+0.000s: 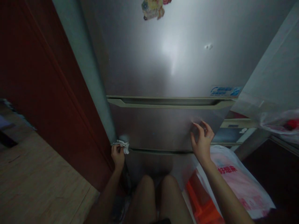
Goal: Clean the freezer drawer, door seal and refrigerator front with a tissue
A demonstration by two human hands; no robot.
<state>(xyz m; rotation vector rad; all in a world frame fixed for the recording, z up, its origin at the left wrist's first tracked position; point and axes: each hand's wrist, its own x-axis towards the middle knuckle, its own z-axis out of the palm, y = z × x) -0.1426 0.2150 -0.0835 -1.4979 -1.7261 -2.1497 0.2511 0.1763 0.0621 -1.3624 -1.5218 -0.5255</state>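
Note:
A silver refrigerator [149, 127] fills the middle of the head view, its doors and drawers closed. My left hand [118, 155] is closed around a crumpled white tissue [125, 145], at the left edge of the fridge by the seam above the lowest drawer. Fingertips of my right hand [202, 141] are at the right part of the middle drawer front, the fingers bent and apart with nothing in them. Above that hand runs a pale recessed handle strip [173, 106] between the upper door and the middle drawer.
On the left stands a dark red wooden door frame [46, 77]. A white plastic bag [238, 183] with red print and an orange plastic item [203, 202] are at the lower right. Magnets [153, 9] and a blue sticker [225, 91] are on the upper door.

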